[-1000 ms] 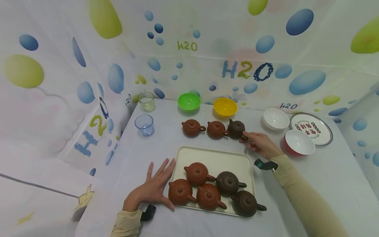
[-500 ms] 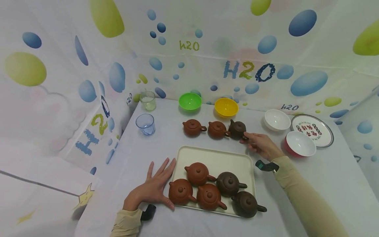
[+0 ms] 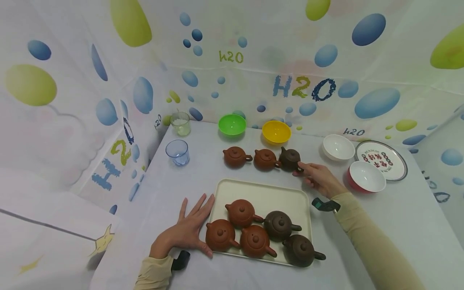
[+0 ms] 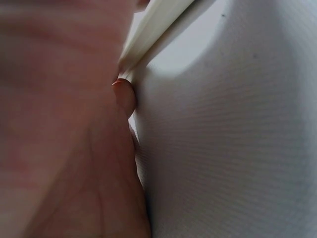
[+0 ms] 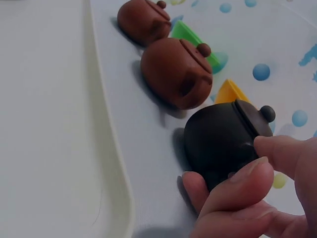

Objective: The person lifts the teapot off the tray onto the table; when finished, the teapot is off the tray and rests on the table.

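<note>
Three small teapots stand in a row behind the cream tray (image 3: pixel 268 191): two red-brown ones (image 3: pixel 235 156) (image 3: pixel 266 158) and a dark brown teapot (image 3: pixel 289 158) at the right end. My right hand (image 3: pixel 302 169) pinches that dark teapot's handle; in the right wrist view the fingers (image 5: pixel 237 186) curl against the dark pot (image 5: pixel 223 141), which sits on the table. My left hand (image 3: pixel 188 231) lies flat with spread fingers on the table, touching the tray's left edge (image 4: pixel 148 29). Several more teapots, red-brown and dark, sit in the tray's near half.
Along the back stand a clear glass (image 3: pixel 180 123), a blue cup (image 3: pixel 177 152), a green bowl (image 3: pixel 232 124) and a yellow bowl (image 3: pixel 276 131). At the right are a white bowl (image 3: pixel 338 146), a red bowl (image 3: pixel 366 176) and a patterned plate (image 3: pixel 381 158). Printed cloth walls enclose the table.
</note>
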Demonstrator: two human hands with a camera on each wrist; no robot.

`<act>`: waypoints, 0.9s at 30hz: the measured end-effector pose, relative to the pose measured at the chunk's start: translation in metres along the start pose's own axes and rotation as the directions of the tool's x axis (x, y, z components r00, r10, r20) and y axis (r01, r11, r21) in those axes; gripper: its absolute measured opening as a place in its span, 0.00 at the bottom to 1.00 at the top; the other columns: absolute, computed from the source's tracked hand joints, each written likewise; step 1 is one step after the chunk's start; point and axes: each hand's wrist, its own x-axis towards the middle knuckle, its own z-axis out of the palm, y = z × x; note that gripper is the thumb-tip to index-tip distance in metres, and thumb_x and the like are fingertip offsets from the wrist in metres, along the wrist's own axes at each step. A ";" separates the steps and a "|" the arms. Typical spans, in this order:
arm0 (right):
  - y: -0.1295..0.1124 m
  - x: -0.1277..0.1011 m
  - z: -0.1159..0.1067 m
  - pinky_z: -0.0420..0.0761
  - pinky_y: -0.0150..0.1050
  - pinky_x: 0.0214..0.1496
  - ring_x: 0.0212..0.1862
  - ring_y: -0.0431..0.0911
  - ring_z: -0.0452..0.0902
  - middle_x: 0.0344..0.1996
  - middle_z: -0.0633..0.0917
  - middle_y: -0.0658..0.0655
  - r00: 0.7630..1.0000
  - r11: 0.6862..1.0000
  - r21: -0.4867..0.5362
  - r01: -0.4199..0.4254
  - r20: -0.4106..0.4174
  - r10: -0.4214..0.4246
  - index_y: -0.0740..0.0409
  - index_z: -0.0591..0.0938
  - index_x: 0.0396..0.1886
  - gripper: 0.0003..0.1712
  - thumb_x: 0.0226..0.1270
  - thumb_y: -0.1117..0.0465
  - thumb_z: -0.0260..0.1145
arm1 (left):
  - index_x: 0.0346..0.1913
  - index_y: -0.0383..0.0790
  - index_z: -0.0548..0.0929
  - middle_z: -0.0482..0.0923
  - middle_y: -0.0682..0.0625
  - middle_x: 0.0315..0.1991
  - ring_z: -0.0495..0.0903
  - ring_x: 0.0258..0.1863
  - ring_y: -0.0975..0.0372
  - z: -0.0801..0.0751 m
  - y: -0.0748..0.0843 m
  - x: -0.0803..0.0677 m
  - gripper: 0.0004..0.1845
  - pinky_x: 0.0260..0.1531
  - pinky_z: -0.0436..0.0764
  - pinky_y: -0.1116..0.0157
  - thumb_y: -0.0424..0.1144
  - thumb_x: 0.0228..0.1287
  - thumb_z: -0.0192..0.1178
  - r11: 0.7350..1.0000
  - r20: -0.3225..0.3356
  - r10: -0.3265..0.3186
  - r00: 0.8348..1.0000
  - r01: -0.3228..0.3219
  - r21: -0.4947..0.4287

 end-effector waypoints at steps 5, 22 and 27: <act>0.004 -0.003 -0.005 0.70 0.27 0.34 0.30 0.36 0.69 0.45 0.93 0.42 1.000 0.999 0.024 0.023 0.019 -0.023 0.59 0.62 0.84 0.49 0.78 0.34 0.63 | 0.89 0.41 0.42 0.39 0.41 0.90 0.34 0.89 0.42 0.000 0.001 0.001 0.85 0.76 0.18 0.29 0.66 0.32 0.88 1.000 0.006 -0.009 1.000 0.009 0.006; 0.052 -0.036 -0.024 0.70 0.26 0.32 0.29 0.34 0.67 0.44 0.90 0.39 0.994 0.994 -0.006 0.105 -0.006 -0.105 0.63 0.64 0.81 0.43 0.82 0.39 0.61 | 0.89 0.41 0.42 0.39 0.44 0.90 0.34 0.89 0.43 0.003 -0.001 0.002 0.85 0.76 0.19 0.28 0.66 0.33 0.88 1.000 0.012 -0.015 1.000 0.015 0.027; 0.068 -0.049 -0.021 0.69 0.28 0.32 0.27 0.35 0.66 0.44 0.91 0.39 0.989 0.989 -0.012 0.147 -0.013 -0.147 0.64 0.68 0.78 0.39 0.83 0.41 0.61 | 0.89 0.42 0.42 0.39 0.44 0.90 0.34 0.90 0.43 0.003 -0.001 0.002 0.85 0.76 0.19 0.29 0.66 0.33 0.88 1.000 0.007 -0.016 1.000 0.016 0.022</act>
